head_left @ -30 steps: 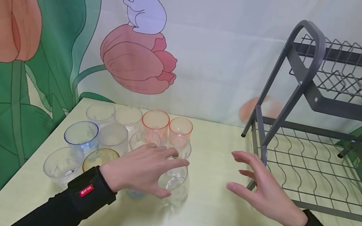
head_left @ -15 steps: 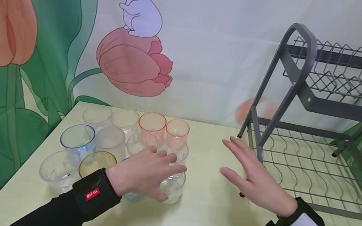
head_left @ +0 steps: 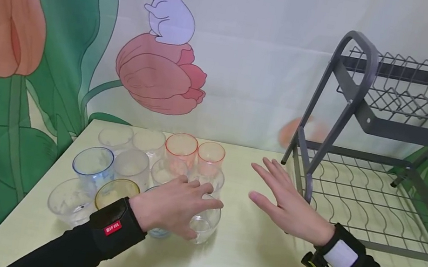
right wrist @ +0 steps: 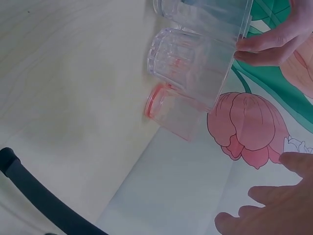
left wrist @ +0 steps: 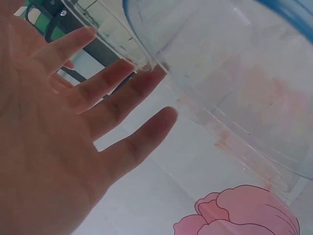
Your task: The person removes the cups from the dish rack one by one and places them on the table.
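Note:
My left hand is spread over the front right of a cluster of glasses, its fingertips at the rim of a clear glass standing upright on the table. In the left wrist view the fingers reach out fairly straight beside a blue-rimmed glass; the thumb is not plain there. That blue-rimmed glass is mostly covered by the hand in the head view. My right hand hovers between glasses and rack, holding nothing, fingers extended and thumb apart; its fingers also show in the right wrist view.
Around the left hand stand an amber-rimmed glass, another blue-rimmed glass, two red-rimmed glasses and several clear ones. A dark two-tier wire dish rack occupies the right side. Behind the pale table hangs a printed cloth.
The clear glass by my left hand was tilted and now stands upright, nearer the front. My right hand has moved left, away from the rack, and its fingers have straightened.

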A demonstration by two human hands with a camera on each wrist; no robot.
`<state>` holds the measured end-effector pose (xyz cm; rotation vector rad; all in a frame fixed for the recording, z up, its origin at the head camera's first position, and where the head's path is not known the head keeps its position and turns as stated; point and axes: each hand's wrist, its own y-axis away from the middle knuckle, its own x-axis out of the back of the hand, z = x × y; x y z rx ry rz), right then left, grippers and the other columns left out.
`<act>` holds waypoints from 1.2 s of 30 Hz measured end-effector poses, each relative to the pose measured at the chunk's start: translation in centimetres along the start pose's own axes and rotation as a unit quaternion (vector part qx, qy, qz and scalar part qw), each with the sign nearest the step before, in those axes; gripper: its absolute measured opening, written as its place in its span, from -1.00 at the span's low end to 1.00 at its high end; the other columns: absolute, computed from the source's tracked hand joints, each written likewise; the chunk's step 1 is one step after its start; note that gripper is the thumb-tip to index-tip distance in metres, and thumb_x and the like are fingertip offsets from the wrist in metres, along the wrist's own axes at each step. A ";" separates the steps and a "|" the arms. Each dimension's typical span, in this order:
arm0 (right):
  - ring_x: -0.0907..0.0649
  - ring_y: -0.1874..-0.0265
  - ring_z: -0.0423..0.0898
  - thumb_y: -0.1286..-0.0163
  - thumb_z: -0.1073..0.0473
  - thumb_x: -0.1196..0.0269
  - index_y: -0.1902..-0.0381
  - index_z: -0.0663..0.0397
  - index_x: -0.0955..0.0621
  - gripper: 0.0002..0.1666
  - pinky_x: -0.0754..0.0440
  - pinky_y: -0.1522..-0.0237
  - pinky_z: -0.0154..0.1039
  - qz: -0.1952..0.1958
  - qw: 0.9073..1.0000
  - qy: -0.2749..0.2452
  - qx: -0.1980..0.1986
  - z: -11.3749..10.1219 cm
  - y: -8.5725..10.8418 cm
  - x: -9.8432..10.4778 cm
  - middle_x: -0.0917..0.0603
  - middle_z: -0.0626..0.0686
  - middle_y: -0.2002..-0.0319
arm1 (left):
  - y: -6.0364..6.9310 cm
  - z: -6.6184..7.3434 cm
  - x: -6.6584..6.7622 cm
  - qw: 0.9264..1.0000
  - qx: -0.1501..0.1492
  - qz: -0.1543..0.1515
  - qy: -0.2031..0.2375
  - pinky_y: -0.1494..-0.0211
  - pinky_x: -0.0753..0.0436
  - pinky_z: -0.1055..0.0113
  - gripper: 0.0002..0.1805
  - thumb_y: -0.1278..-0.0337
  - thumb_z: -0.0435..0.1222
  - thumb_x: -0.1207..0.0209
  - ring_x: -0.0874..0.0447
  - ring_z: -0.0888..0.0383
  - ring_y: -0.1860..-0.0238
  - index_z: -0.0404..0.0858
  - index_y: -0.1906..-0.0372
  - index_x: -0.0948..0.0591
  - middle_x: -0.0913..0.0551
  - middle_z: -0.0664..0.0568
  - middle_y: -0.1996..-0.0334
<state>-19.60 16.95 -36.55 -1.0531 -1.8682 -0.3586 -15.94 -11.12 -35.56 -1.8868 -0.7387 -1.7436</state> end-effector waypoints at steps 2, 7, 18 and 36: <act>0.17 -0.52 0.00 -0.49 -0.22 -0.05 -0.54 -0.22 -0.14 -0.24 0.01 -0.37 0.31 -0.002 1.000 0.000 0.001 0.1 -0.2 0.0 0.07 -0.01 -0.55 | -0.2 0.0 0.1 1.000 0.007 -0.009 0.009 0.08 -0.52 0.12 -0.26 0.14 0.06 -0.41 -0.59 0.09 0.12 0.06 -0.27 -0.51 -0.50 0.07 -0.02; 0.15 -0.52 0.03 -0.49 -0.21 -0.06 -0.53 -0.19 -0.16 -0.24 0.01 -0.38 0.29 -0.010 1.000 -0.003 -0.003 0.3 -0.3 0.1 0.04 0.03 -0.54 | -0.6 0.2 0.4 0.999 0.021 -0.030 0.025 0.06 -0.54 0.09 -0.24 0.15 0.04 -0.42 -0.58 0.10 0.05 0.09 -0.30 -0.50 -0.48 0.05 -0.06; 0.14 -0.52 0.02 -0.49 -0.22 -0.05 -0.53 -0.19 -0.15 -0.24 0.01 -0.38 0.29 -0.008 1.000 -0.003 -0.010 0.3 -0.4 0.2 0.03 0.02 -0.54 | -0.9 0.7 0.7 0.997 0.041 -0.054 0.026 -0.08 -0.48 -0.01 -0.19 0.13 0.10 -0.42 -0.51 0.07 -0.08 0.15 -0.35 -0.45 -0.47 0.05 -0.14; 0.23 -0.51 0.03 -0.50 -0.27 0.00 -0.55 -0.10 -0.11 -0.19 0.06 -0.38 0.32 -0.004 1.000 0.007 -0.029 0.2 -2.2 0.4 0.11 0.12 -0.55 | -0.8 -1.0 1.3 0.996 0.068 0.008 0.057 -0.30 -0.29 -0.12 0.05 0.23 0.42 -0.27 -0.12 0.00 -0.44 0.09 -0.46 -0.32 -0.26 -0.05 -0.41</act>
